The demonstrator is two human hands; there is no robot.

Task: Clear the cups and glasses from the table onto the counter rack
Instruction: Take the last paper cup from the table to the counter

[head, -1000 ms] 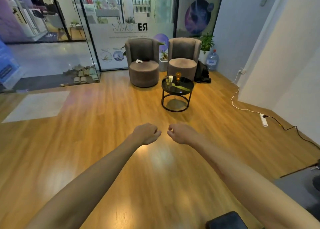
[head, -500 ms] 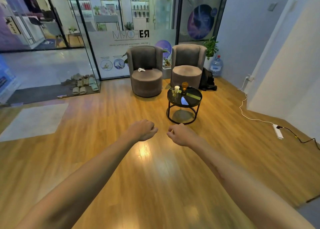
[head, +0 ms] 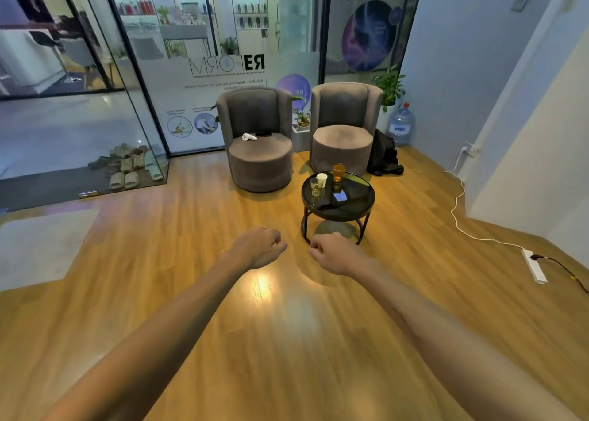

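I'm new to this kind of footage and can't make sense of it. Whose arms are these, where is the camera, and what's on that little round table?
There is no machine here. A person wears a wide-angle camera on their head, looking forward and down, so the two bare arms reaching into the picture are their own. The left hand and right hand are both curled into loose fists and hold nothing.

Ahead, on a wooden floor, stands a small round black table. At its far-left edge are three drinking vessels close together: a clear glass, a white cup and an amber glass. A phone with a lit screen lies flat near the middle.

Behind the table are two grey armchairs. No counter rack shows in this view.
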